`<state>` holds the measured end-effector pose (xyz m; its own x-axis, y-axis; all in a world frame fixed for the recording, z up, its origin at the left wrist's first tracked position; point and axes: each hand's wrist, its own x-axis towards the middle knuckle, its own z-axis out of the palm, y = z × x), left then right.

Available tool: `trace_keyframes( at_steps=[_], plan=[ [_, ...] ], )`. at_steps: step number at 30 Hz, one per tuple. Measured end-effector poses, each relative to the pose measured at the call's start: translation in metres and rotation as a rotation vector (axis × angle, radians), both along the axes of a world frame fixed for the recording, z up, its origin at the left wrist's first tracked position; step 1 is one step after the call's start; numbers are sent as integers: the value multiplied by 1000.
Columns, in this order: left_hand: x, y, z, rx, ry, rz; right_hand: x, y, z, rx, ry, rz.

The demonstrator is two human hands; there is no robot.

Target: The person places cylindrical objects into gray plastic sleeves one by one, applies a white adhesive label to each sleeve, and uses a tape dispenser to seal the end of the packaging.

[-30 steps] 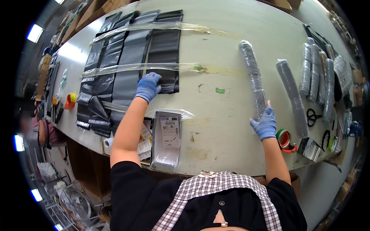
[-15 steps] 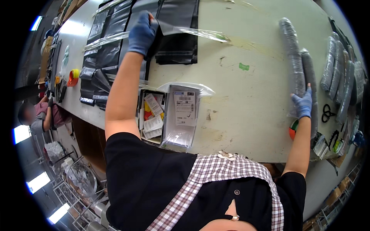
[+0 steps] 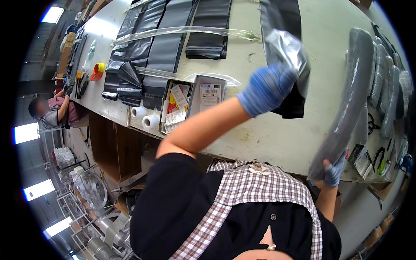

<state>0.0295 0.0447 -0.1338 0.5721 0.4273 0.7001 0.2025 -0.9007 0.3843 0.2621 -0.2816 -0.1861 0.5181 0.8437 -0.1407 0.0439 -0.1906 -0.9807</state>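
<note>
On the table [image 3: 327, 65], bags [image 3: 167, 54] lie left, a tape strip [image 3: 169, 31] across them; nearer, a box [image 3: 166, 106] of labels [image 3: 175, 117] has two rolls [image 3: 151, 122] on its left, a tray [image 3: 195, 93] on its right; mid-table, another bag [image 3: 281, 21] in the left hand [image 3: 269, 89]; right, a tube [image 3: 348, 93] in the right hand [image 3: 333, 172], scissors [image 3: 372, 125] to its right

A head-worn fisheye looks down from close above, facing across the pale table [image 3: 327, 65].
</note>
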Motion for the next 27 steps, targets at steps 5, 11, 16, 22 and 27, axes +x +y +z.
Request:
trace_keyframes(
  at_steps=[5,11,16,22,27],
  plan=[
    [47,-62,-126,-469,295,9,-44,-85,-12,-18,91,78],
    [50,-33,-151,-1126,326,-136,-64,-134,-47,-230,-13,192],
    [56,-34,-126,-784,428,22,-65,-106,13,-724,-404,307],
    [63,-93,-88,-109,-18,139,-56,-108,24,-550,44,300],
    [74,-92,-141,-1086,34,409,-58,-91,8,-523,-16,278]
  ],
)
